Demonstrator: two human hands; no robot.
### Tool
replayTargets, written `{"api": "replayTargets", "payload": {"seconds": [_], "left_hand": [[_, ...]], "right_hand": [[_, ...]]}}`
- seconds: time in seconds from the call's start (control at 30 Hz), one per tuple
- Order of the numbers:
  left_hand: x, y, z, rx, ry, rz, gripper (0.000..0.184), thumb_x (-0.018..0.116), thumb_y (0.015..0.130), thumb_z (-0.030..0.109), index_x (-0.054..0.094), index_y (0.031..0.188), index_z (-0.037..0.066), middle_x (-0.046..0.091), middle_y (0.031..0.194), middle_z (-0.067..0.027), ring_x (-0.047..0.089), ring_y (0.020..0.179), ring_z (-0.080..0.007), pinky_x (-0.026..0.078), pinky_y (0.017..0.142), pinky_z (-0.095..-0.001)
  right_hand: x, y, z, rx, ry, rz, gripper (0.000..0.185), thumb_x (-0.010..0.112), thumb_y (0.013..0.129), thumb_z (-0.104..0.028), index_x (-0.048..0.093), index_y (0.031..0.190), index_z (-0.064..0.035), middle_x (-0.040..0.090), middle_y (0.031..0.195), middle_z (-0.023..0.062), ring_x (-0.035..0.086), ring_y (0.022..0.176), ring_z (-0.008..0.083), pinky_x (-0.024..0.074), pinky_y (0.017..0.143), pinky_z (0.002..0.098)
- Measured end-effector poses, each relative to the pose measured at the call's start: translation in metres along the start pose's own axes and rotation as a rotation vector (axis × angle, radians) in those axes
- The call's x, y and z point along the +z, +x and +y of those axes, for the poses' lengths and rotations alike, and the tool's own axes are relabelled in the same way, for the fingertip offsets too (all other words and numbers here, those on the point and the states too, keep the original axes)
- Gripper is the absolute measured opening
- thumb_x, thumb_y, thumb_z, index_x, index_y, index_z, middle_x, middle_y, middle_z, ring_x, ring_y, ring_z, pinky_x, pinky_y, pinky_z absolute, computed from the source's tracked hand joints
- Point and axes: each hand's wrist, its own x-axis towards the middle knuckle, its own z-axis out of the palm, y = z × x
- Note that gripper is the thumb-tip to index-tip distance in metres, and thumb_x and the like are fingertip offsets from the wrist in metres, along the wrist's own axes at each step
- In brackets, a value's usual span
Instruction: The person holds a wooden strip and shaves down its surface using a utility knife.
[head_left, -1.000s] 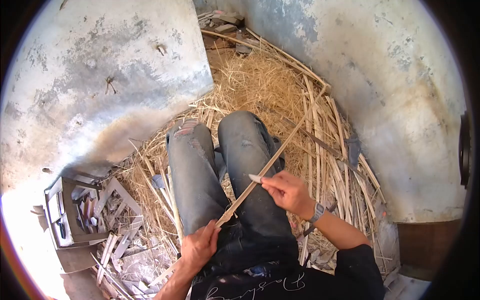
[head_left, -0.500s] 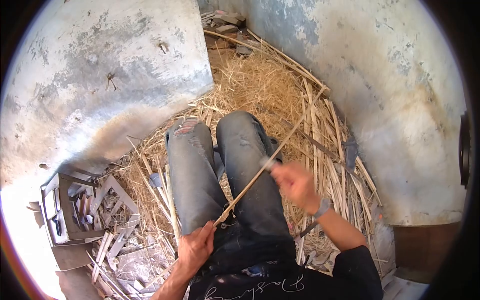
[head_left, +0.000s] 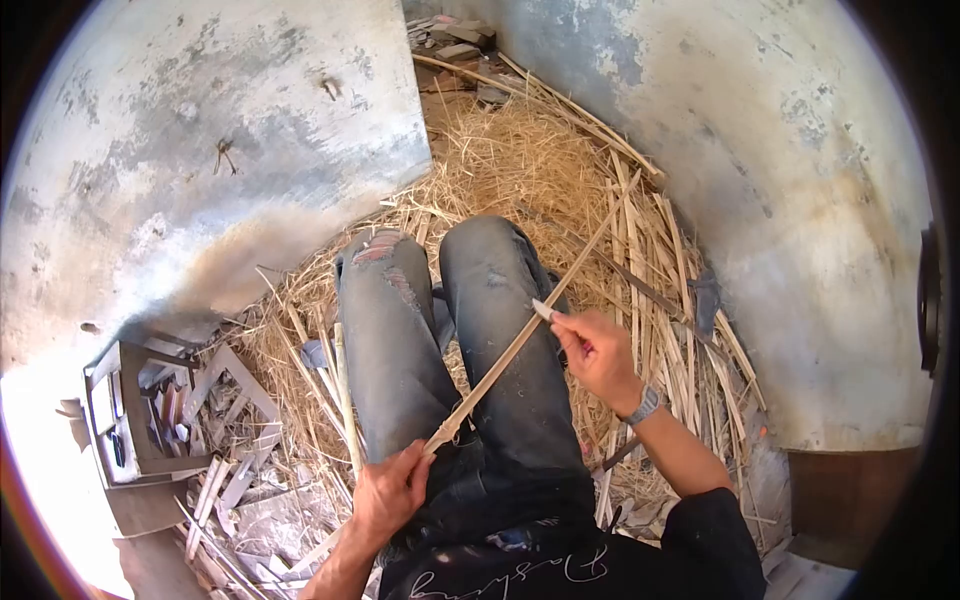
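Note:
A long pale strip (head_left: 505,362) slants across my thighs, its far end over the sticks at the right. My left hand (head_left: 391,492) is closed round its near end by my lap. Fingers pinched, my right hand (head_left: 600,360) grips a small pale blade (head_left: 543,310), whose tip lies at the strip above my right knee. A thin curl of fibre shows on the strip near my left hand. The blade's handle is hidden in my fingers.
Straw shavings (head_left: 520,150) cover the floor beyond my knees. Long split sticks (head_left: 650,330) lie along the right wall (head_left: 790,230). At the left stand a wooden frame box (head_left: 165,465) and scraps, below a stained wall (head_left: 250,130).
My right hand with the blade has moved up and away along the strip, and is sharper than in the blurred middle frame. My left hand keeps its hold near my lap.

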Motion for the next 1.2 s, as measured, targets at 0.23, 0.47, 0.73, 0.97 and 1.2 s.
{"api": "replayTargets", "payload": {"seconds": [0.23, 0.47, 0.73, 0.97, 1.2], "left_hand": [[0.004, 0.001, -0.008, 0.042, -0.008, 0.045, 0.020, 0.076, 0.095, 0.013, 0.072, 0.113, 0.004, 0.072, 0.077, -0.0185, 0.072, 0.066, -0.0373, 0.056, 0.057, -0.0453], [0.002, 0.004, -0.004, 0.091, 0.128, 0.026, 0.022, 0.077, 0.095, 0.013, 0.072, 0.115, 0.005, 0.070, 0.073, -0.0132, 0.070, 0.060, -0.0338, 0.054, 0.052, -0.0441], [-0.009, 0.000, -0.005, 0.108, 0.174, 0.006, 0.022, 0.076, 0.095, 0.014, 0.072, 0.115, 0.006, 0.067, 0.071, -0.0102, 0.067, 0.056, -0.0316, 0.053, 0.050, -0.0429], [-0.008, -0.006, -0.008, 0.078, 0.144, 0.005, 0.021, 0.076, 0.095, 0.014, 0.073, 0.116, 0.008, 0.067, 0.068, -0.0097, 0.066, 0.054, -0.0313, 0.051, 0.048, -0.0437], [-0.012, -0.038, -0.045, 0.073, 0.113, 0.065, 0.024, 0.080, 0.090, 0.010, 0.075, 0.113, 0.008, 0.068, 0.067, -0.0102, 0.066, 0.052, -0.0299, 0.050, 0.047, -0.0413]], "right_hand": [[0.003, -0.012, -0.027, 0.034, 0.065, -0.129, 0.017, 0.079, 0.092, -0.009, 0.079, 0.109, -0.0097, 0.069, 0.084, 0.0111, 0.068, 0.071, 0.0299, 0.0549, 0.063, 0.0387], [0.000, -0.007, -0.035, -0.062, 0.066, -0.075, 0.020, 0.081, 0.089, -0.010, 0.079, 0.110, -0.0124, 0.069, 0.084, 0.0078, 0.068, 0.071, 0.0264, 0.0560, 0.063, 0.0386], [0.003, -0.005, -0.008, -0.013, -0.057, -0.066, 0.021, 0.078, 0.091, -0.009, 0.080, 0.111, -0.0152, 0.067, 0.083, 0.0061, 0.068, 0.071, 0.0235, 0.0556, 0.061, 0.0365], [0.002, -0.004, -0.023, 0.017, 0.006, 0.054, 0.029, 0.075, 0.092, -0.009, 0.080, 0.118, -0.0190, 0.069, 0.084, 0.0097, 0.070, 0.078, 0.0287, 0.0570, 0.069, 0.0411], [-0.034, 0.019, 0.067, 0.374, -0.048, 0.196, 0.012, 0.073, 0.093, -0.011, 0.077, 0.104, -0.0096, 0.071, 0.084, 0.0114, 0.068, 0.073, 0.0294, 0.0556, 0.064, 0.0399]]}}
